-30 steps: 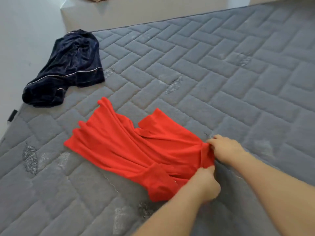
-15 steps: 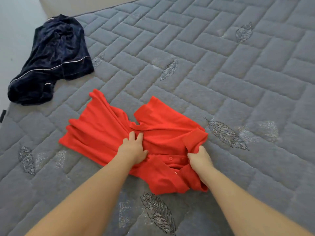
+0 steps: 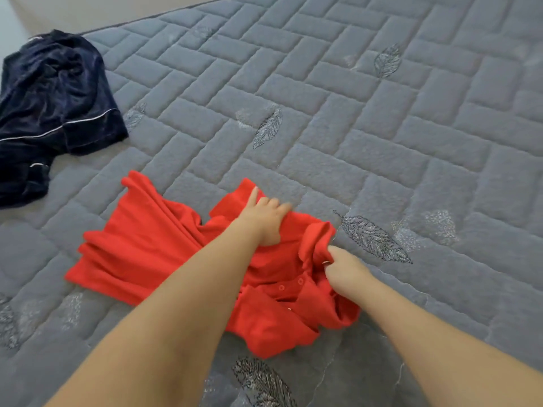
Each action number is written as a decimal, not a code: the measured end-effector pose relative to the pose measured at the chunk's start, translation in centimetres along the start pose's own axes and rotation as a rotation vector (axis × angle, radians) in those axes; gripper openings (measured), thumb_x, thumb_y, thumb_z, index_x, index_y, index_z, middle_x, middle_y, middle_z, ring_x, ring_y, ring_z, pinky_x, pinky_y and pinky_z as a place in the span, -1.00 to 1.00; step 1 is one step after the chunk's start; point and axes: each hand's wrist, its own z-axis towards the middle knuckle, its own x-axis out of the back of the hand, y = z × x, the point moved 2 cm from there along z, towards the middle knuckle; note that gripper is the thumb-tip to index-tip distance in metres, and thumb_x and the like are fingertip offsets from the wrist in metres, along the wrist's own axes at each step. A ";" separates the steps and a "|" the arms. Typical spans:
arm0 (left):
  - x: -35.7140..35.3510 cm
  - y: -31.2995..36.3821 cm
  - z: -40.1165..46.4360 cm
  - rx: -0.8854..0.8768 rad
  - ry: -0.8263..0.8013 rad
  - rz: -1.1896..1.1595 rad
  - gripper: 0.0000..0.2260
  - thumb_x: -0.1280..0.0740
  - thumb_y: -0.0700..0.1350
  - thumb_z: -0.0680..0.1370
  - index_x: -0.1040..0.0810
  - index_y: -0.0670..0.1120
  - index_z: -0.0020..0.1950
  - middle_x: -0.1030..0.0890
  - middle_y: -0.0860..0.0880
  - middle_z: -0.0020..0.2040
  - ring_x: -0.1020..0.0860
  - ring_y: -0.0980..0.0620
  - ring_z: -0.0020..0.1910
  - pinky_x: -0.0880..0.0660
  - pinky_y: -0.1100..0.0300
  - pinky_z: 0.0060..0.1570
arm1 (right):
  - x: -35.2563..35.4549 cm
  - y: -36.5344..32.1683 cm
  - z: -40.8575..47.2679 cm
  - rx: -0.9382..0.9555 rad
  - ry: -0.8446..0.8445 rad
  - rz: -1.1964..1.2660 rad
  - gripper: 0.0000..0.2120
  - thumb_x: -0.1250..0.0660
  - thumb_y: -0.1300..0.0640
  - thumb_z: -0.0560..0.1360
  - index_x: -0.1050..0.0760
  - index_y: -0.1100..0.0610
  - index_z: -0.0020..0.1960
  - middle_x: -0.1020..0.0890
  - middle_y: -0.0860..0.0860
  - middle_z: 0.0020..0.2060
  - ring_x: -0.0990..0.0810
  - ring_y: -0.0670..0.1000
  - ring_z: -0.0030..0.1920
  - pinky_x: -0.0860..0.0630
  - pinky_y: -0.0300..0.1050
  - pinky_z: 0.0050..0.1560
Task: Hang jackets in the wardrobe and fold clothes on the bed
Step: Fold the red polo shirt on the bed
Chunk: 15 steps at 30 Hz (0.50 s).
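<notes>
While the red shirt (image 3: pixel 164 248) lies crumpled low on the mattress (image 3: pixel 382 136), at about six o'clock of the view, the job in hand looks like spreading it flat before any fold is made. The left hand (image 3: pixel 261 218) lies on the cloth near the shirt's upper edge, fingers stretched forward; they are blurred, so I cannot tell whether they press flat or have begun to gather fabric. The right hand (image 3: pixel 342 267), just beside the collar at four o'clock of the garment, has its fingers curled tight on a bunch of red cloth. To do this well, I judge the left should anchor the body of the shirt while the right draws the collar end away toward three o'clock, so the ridges between them pull out; the button placket (image 3: pixel 291 284) ought to end up straight and centred. The mattress is grey and quilted in a brick pattern with stitched leaf motifs, soft enough to drag at thin fabric. A dark navy garment (image 3: pixel 50 113) with pale piping lies heaped at ten o'clock, well apart, near the mattress edge.
</notes>
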 end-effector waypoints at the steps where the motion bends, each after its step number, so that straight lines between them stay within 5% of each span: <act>1: 0.1 0.4 -0.4 -0.023 -0.005 0.022 -0.50 -0.28 0.02 0.51 -0.35 -0.03 0.44 -0.48 -0.12 0.33 -0.32 -0.18 0.37 -0.06 -0.07 0.46 | 0.7 -0.7 -0.2 0.028 0.008 -0.085 -0.78 -0.16 0.32 0.49 -0.50 0.17 0.07 -0.61 0.19 0.09 -0.54 0.23 0.16 -0.44 -0.02 0.06; 4: 2.7 -0.2 -3.3 0.032 0.111 -0.372 -0.76 -0.32 0.02 0.48 -0.60 -0.14 -0.05 -0.59 -0.17 -0.02 -0.52 -0.13 0.00 -0.34 0.10 -0.05 | 3.3 -3.4 -1.7 0.083 -0.013 -0.255 -0.95 -0.19 0.18 0.51 -0.38 0.14 -0.04 -0.59 0.21 0.08 -0.54 0.22 0.12 -0.38 -0.03 -0.06; 7: 8.3 -3.3 -8.8 0.235 0.313 -1.006 -0.74 -0.30 0.04 0.38 -0.39 -0.07 -0.42 -0.40 -0.02 -0.47 -0.34 0.08 -0.50 -0.24 0.13 -0.40 | 6.2 -7.9 -4.9 0.132 -0.041 -0.342 -0.76 -0.27 0.01 0.45 -0.33 0.12 0.01 -0.55 0.13 0.06 -0.55 0.19 0.10 -0.46 -0.02 -0.01; 11: 19.7 -7.9 -19.4 0.357 0.743 -1.244 -0.58 -0.35 -0.11 0.57 -0.30 0.00 -0.45 -0.27 0.14 -0.54 -0.21 0.19 -0.53 -0.15 0.19 -0.49 | 11.5 -18.2 -11.4 0.323 0.028 -0.414 -0.82 -0.24 0.18 0.45 -0.41 0.14 0.05 -0.56 0.19 0.12 -0.55 0.22 0.15 -0.48 -0.01 0.07; 15: 30.3 -10.0 -32.0 0.479 1.137 -1.253 -0.59 -0.30 -0.08 0.60 -0.25 0.03 -0.42 -0.26 0.15 -0.50 -0.21 0.19 -0.48 -0.16 0.18 -0.45 | 18.9 -26.9 -19.1 0.346 0.276 -0.251 -0.77 -0.25 0.10 0.55 -0.60 0.20 0.07 -0.63 0.27 0.05 -0.59 0.27 0.11 -0.50 0.05 0.05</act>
